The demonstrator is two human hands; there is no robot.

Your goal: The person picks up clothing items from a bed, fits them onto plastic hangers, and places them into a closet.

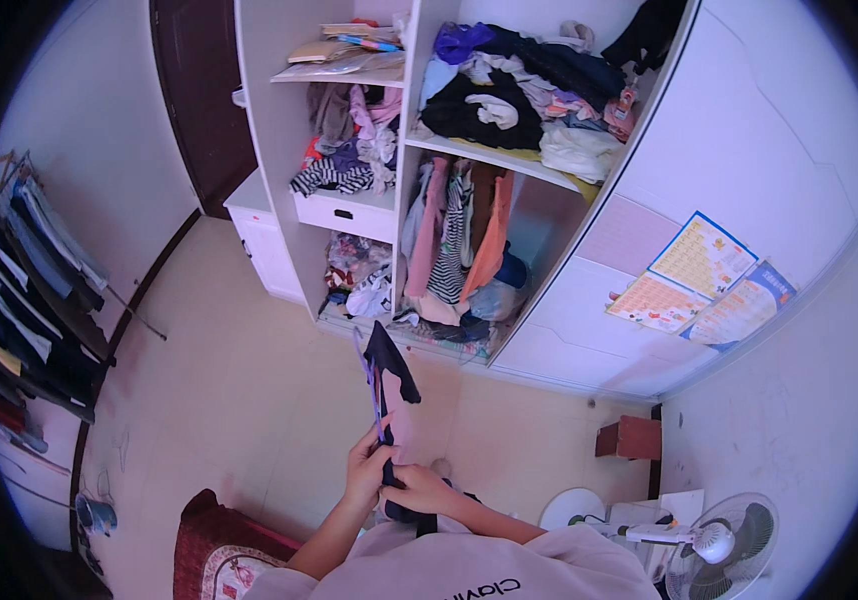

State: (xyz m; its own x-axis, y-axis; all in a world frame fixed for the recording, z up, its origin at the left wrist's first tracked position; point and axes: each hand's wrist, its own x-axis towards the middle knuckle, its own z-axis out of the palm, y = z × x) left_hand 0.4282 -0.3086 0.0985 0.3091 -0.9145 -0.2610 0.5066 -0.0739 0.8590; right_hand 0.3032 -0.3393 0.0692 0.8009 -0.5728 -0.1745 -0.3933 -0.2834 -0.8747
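Note:
In front of me I hold a navy and pink garment (390, 362), its dark end pointing away toward the wardrobe. A thin lilac clothes hanger (358, 346) runs along its left edge. My left hand (365, 468) is closed around the garment near the hanger, fingers pointing up along it. Just below and to the right, my right hand (423, 490) is closed on the dark cloth, its fingertips partly hidden. The lower part of the garment hangs close to my body, and its full shape does not show.
Ahead stands an open white wardrobe (401, 170) with piled and hanging clothes (449, 235). On the left is a rack of hanging clothes (34, 270). A fan (724, 545) stands at the lower right, a brown box (629, 438) by the wall, and a dark red covered seat (219, 540) at the lower left.

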